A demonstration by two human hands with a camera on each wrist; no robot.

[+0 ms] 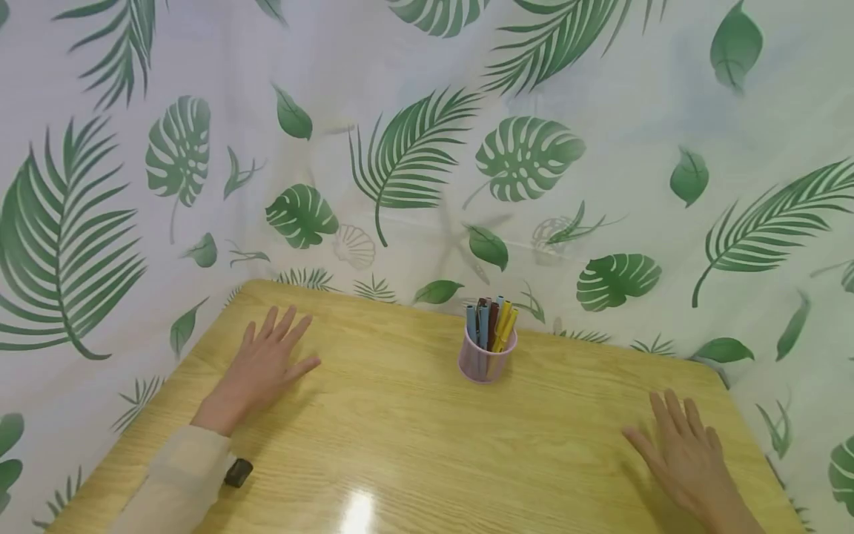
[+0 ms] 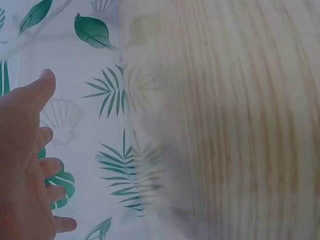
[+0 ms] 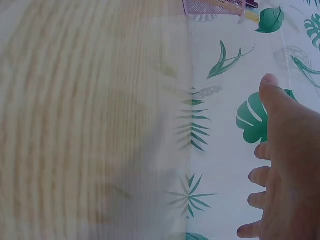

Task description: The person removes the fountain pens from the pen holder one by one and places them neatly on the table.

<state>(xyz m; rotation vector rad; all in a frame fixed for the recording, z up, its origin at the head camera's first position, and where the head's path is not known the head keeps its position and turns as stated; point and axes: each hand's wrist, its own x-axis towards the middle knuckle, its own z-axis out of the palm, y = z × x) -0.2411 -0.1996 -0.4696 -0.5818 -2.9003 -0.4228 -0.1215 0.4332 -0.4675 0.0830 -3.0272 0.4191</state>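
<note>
A pink mesh pen cup (image 1: 485,367) stands upright near the table's back edge, filled with several blue, dark and yellow pens (image 1: 492,322). Over the left part of the table my left hand (image 1: 263,363) is held with straight, spread fingers and holds nothing. My right hand (image 1: 687,456) hovers likewise at the right side, fingers extended, also holding nothing. Both hands are well apart from the cup. In the right wrist view, part of the cup (image 3: 215,7) shows at the top edge, beyond the thumb of the right hand (image 3: 295,160).
The wood-grain table (image 1: 400,430) has rounded back corners. A white curtain with green leaf prints (image 1: 414,163) hangs behind it and along both sides. A black device (image 1: 238,472) is strapped at the left wrist, beside a cream sleeve (image 1: 180,475).
</note>
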